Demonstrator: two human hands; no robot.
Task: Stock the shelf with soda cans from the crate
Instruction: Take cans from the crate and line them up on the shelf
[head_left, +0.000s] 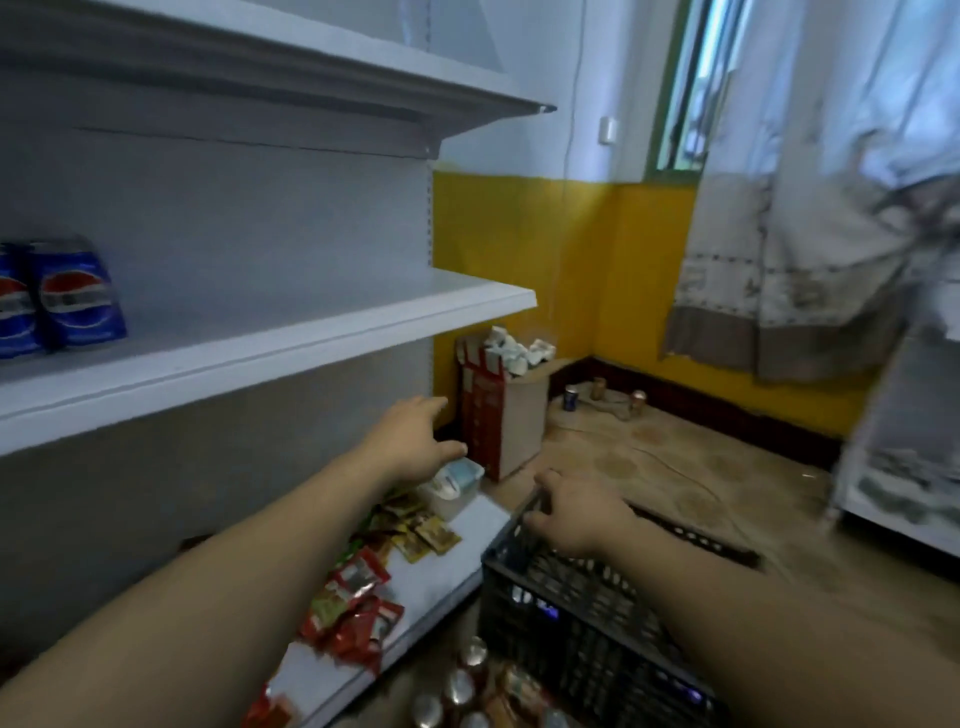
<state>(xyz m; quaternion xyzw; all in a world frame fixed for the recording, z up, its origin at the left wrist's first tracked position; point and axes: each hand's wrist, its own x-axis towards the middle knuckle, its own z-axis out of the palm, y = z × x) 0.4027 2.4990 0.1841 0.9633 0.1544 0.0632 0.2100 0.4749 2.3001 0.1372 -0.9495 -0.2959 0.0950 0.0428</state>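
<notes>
**Spotter:** Head view. What are your hands doing?

**Operator:** My right hand (576, 519) has its fingers curled over the far rim of the crate (571, 649). My left hand (415, 441) is out ahead with straight fingers and holds nothing. It's just above a tub (453, 483) at the end of the bottom ledge.

**Spotter:** And the cans?

**Operator:** The cans (462, 688) stand at the bottom edge, near the crate's near corner — too blurred to tell if they're inside it. Two blue cans (78, 299) sit on the shelf (311, 338), far left.

**Spotter:** Your plan?

**Operator:** I'd steady the crate with my right hand and bring my left down to take one can round its body. Then I'd set it upright just beside the blue pair — filling rightward, back from the front lip.
</notes>
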